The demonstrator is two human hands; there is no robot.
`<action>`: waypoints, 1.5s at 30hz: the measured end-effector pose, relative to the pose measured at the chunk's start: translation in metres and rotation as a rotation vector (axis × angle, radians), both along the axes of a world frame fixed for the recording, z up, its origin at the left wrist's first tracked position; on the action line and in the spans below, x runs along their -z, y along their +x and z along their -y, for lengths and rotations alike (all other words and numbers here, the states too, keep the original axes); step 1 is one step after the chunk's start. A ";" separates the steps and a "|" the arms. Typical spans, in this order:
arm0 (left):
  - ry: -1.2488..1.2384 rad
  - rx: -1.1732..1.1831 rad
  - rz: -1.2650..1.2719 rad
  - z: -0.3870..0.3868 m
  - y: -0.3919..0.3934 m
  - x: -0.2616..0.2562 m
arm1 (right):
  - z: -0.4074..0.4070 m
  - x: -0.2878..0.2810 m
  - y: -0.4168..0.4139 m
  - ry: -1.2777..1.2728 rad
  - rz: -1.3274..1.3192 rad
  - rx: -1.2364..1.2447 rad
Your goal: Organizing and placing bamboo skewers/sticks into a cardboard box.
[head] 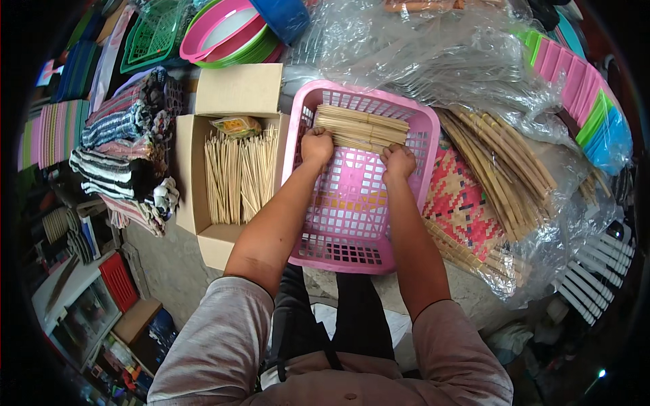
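Observation:
Bundles of thin wooden sticks (363, 126) lie crosswise at the far end of a pink plastic basket (430, 152). My left hand (317, 148) holds their left end, its fingers curled over the sticks. At the near right edge of the bundles, my right hand (398, 161) has its fingertips on the sticks; whether it grips them is not plain. Left of the basket stands an open cardboard box (186, 172) with many upright or leaning wooden sticks (223, 177) and a small yellow plastic packet (236, 126) at its far side.
Folded striped cloths (114, 127) are stacked at the left. Pink and green basins (221, 30) stand beyond the box. Clear plastic wrapping (436, 56) covers goods at the back right. Bundled cane strips (500, 167) lie on a red woven mat (457, 198) right of the basket.

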State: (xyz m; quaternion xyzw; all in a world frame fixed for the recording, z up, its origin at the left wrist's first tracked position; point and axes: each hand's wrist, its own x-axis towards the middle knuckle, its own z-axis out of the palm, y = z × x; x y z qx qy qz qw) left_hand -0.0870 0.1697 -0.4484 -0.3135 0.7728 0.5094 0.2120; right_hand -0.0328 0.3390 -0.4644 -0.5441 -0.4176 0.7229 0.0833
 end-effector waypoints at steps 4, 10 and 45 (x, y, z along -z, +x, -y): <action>0.135 -0.001 -0.010 0.008 0.016 0.001 | 0.007 -0.016 0.019 0.083 0.016 -0.036; 0.274 0.017 -0.007 0.017 0.055 -0.027 | 0.019 -0.052 0.050 0.022 0.019 -0.211; 0.389 -0.306 -0.016 0.352 0.263 -0.180 | 0.410 -0.035 0.011 0.714 0.266 -1.032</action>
